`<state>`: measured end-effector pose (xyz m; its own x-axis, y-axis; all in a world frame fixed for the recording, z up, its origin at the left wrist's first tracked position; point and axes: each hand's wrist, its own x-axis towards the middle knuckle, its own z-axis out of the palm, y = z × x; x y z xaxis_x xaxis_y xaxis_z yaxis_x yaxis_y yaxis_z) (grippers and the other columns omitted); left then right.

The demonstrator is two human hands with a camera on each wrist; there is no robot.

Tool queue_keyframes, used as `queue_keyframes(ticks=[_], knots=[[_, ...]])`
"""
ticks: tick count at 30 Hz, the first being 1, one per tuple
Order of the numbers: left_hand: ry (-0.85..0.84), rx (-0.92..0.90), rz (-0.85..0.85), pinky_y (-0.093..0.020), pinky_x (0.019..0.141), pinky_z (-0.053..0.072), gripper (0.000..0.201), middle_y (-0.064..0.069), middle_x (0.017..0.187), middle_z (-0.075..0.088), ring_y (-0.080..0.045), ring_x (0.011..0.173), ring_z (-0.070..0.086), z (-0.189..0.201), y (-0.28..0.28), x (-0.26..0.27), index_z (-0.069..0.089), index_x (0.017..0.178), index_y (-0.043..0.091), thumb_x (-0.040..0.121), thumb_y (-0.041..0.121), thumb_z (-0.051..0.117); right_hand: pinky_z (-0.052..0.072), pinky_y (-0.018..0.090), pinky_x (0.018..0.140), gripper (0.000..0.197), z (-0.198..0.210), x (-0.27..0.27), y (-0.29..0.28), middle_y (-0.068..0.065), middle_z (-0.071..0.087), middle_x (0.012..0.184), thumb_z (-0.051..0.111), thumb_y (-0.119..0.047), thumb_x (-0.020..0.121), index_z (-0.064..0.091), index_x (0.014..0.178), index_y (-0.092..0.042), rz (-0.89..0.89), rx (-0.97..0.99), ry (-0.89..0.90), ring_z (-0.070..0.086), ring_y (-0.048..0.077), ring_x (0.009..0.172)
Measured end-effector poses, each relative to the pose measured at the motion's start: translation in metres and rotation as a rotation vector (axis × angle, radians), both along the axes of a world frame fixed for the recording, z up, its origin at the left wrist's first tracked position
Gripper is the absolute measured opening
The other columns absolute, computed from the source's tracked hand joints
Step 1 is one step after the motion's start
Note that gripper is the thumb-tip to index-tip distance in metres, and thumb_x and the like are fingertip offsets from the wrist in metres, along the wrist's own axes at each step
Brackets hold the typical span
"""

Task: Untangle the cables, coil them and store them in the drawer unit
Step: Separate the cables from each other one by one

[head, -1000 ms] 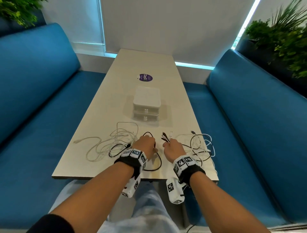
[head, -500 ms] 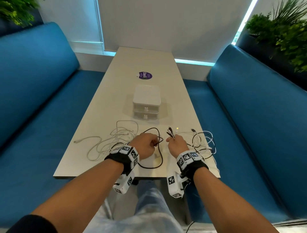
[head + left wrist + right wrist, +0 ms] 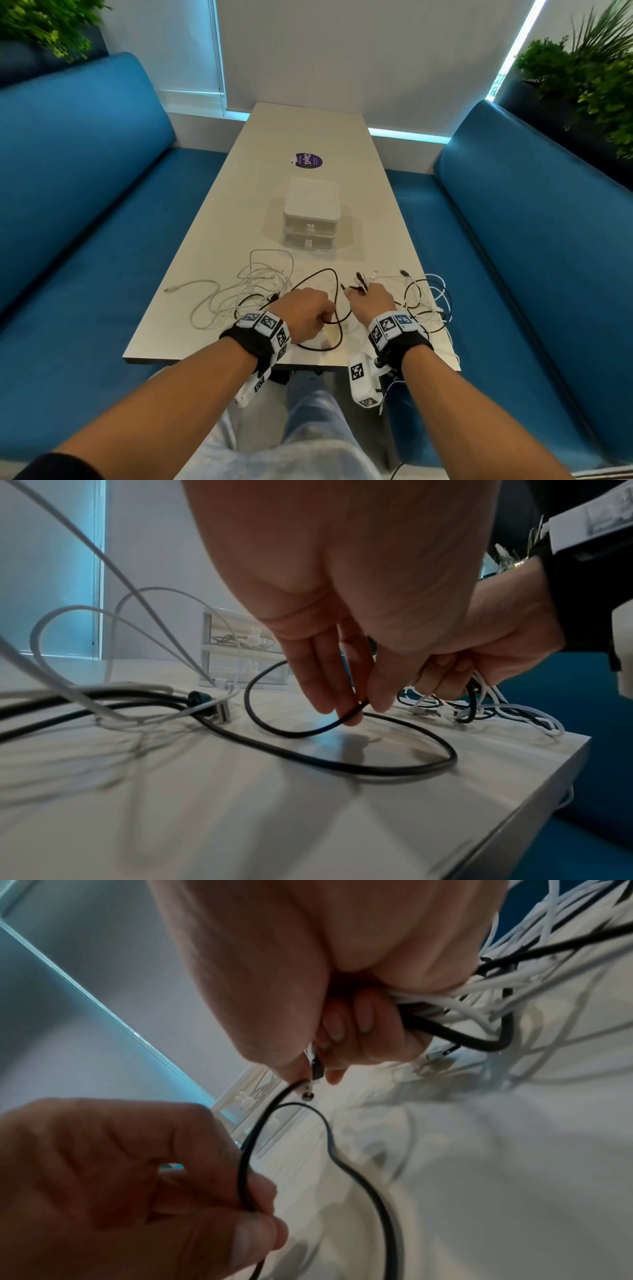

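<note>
Blue bench seats flank a long pale desk (image 3: 239, 212) that runs away toward a white wall, with plants at both upper corners. A small white drawer unit (image 3: 311, 219) sits mid-desk, both drawers closed, and the cables lie between it and the near edge: a loose white tangle (image 3: 246, 284) to the left, a mixed black-and-white snarl (image 3: 428, 301) to the right, and a black cable (image 3: 329, 308) looping across the middle. The left hand (image 3: 303, 313) pinches that black cable between thumb and fingertips (image 3: 346, 712) just above the desk, so its grip is closed on the cord. The right hand (image 3: 371, 303) is curled tight around a bunch of plug ends (image 3: 361, 279) and cords, black and white together. These cords look light, limp and rather slick; they should bend freely but will likely snag at crossings and at the bulkier connectors, so a hold near a plug end, feeding the length through the loops, seems safer than pulling mid-span, which could tighten a knot. Compared with half a second earlier, the hands sit slightly closer together, the black loop ahead of the left hand has grown a little and the bunch of plugs is held in much the same spot. Nothing is coiled yet, though one drawer seems to hold something already.
</note>
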<state>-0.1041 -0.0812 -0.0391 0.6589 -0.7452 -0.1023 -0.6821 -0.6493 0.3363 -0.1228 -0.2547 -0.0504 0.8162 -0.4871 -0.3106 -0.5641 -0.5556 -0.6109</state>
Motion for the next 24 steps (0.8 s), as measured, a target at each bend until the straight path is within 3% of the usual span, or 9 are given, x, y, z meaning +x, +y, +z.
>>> queue_keyframes(ticks=[5, 9, 12, 15, 17, 21, 24], knots=[[-0.010, 0.009, -0.007, -0.030, 0.067, 0.037, 0.011, 0.006, 0.090, 0.055, -0.021, 0.086, 0.058, -0.002, 0.001, 0.002, 0.064, 0.086, 0.021, 0.087, 0.012, 0.058, 0.042, 0.027, 0.078, 0.053, 0.005, -0.002, 0.002, 0.013, 0.066, 0.114, 0.065, -0.048, 0.086, 0.062, 0.116, -0.004, 0.027, 0.022, 0.004, 0.061, 0.032, 0.106], [-0.033, 0.046, -0.068, -0.033, 0.069, 0.041, 0.016, 0.008, 0.090, 0.049, -0.022, 0.087, 0.057, -0.005, -0.002, -0.001, 0.065, 0.092, 0.021, 0.090, 0.009, 0.055, 0.048, 0.031, 0.074, 0.031, 0.001, -0.001, 0.003, 0.011, 0.065, 0.091, 0.065, -0.033, 0.087, 0.065, 0.099, -0.004, 0.138, -0.010, 0.047, 0.061, 0.028, 0.085], [-0.042, 0.072, -0.082, -0.038, 0.074, 0.049, 0.017, 0.006, 0.093, 0.050, -0.025, 0.089, 0.058, -0.008, -0.002, -0.002, 0.065, 0.099, 0.021, 0.092, 0.012, 0.053, 0.046, 0.031, 0.076, 0.035, 0.001, -0.002, -0.001, 0.016, 0.065, 0.105, 0.057, -0.033, 0.095, 0.062, 0.113, -0.003, 0.169, -0.080, 0.088, 0.063, 0.034, 0.101], [-0.015, 0.105, -0.004, -0.034, 0.079, 0.046, 0.024, -0.002, 0.108, 0.061, -0.025, 0.098, 0.060, -0.012, 0.008, 0.005, 0.065, 0.116, 0.021, 0.100, 0.024, 0.047, 0.043, 0.032, 0.080, 0.036, 0.004, -0.005, -0.013, 0.019, 0.062, 0.121, 0.046, -0.029, 0.102, 0.055, 0.123, -0.002, 0.128, -0.196, 0.097, 0.058, 0.035, 0.113], [-0.006, 0.154, 0.036, -0.034, 0.077, 0.046, 0.025, -0.008, 0.105, 0.065, -0.028, 0.095, 0.062, -0.014, 0.017, 0.012, 0.064, 0.112, 0.018, 0.102, 0.025, 0.041, 0.041, 0.032, 0.079, 0.034, 0.006, -0.007, -0.023, 0.021, 0.061, 0.122, 0.041, -0.027, 0.104, 0.053, 0.123, -0.001, 0.103, -0.220, 0.094, 0.057, 0.036, 0.114], [-0.027, 0.192, 0.055, -0.032, 0.071, 0.042, 0.022, -0.009, 0.098, 0.065, -0.029, 0.090, 0.061, -0.013, 0.021, 0.018, 0.061, 0.106, 0.016, 0.102, 0.019, 0.039, 0.039, 0.032, 0.084, 0.036, 0.010, -0.007, -0.021, 0.019, 0.059, 0.121, 0.031, -0.027, 0.107, 0.046, 0.125, 0.001, 0.148, -0.041, 0.002, 0.055, 0.035, 0.115], [-0.046, 0.212, 0.039, -0.031, 0.065, 0.036, 0.016, -0.004, 0.085, 0.057, -0.027, 0.082, 0.058, -0.012, 0.015, 0.014, 0.055, 0.093, 0.020, 0.097, 0.011, 0.042, 0.050, 0.042, 0.090, 0.029, 0.009, -0.008, -0.006, 0.006, 0.067, 0.098, 0.033, -0.028, 0.106, 0.052, 0.110, -0.006, 0.241, 0.154, -0.127, 0.064, 0.025, 0.095]])
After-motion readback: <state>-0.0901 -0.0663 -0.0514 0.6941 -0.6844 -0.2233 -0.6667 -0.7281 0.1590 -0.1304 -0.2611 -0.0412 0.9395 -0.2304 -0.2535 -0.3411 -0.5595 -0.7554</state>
